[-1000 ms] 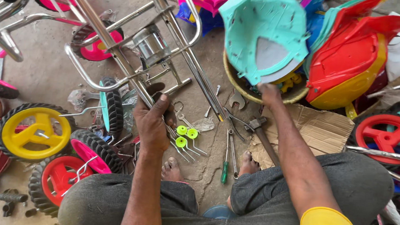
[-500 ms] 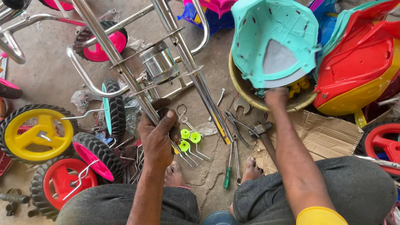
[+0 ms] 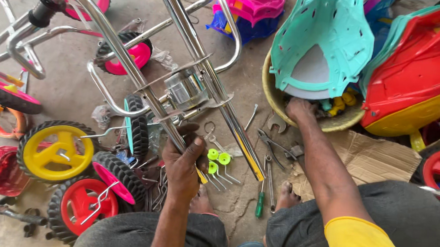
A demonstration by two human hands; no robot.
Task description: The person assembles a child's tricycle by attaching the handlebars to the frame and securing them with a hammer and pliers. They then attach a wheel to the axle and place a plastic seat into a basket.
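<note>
My left hand (image 3: 184,163) grips one leg of a chrome tricycle fork frame (image 3: 182,68) that stands tilted on the concrete floor in front of me. My right hand (image 3: 300,110) reaches into a round woven basket (image 3: 272,93) under a teal plastic seat (image 3: 324,43); its fingers are partly hidden among small parts there, so I cannot tell whether they grasp anything. Between my feet lie spanners, pliers (image 3: 276,143), a green-handled screwdriver (image 3: 261,194) and bolts with lime-green caps (image 3: 218,160).
Small wheels lie at the left: a yellow-hubbed wheel (image 3: 57,150), a red-hubbed wheel (image 3: 80,204) and a pink-hubbed wheel (image 3: 126,53). Red and yellow plastic shells (image 3: 416,86) are stacked at the right over cardboard (image 3: 372,156). Another chrome frame (image 3: 17,45) lies at the upper left.
My right hand has pushed further into the basket. My left hand keeps its grip on the fork leg, and the view has drawn closer.
</note>
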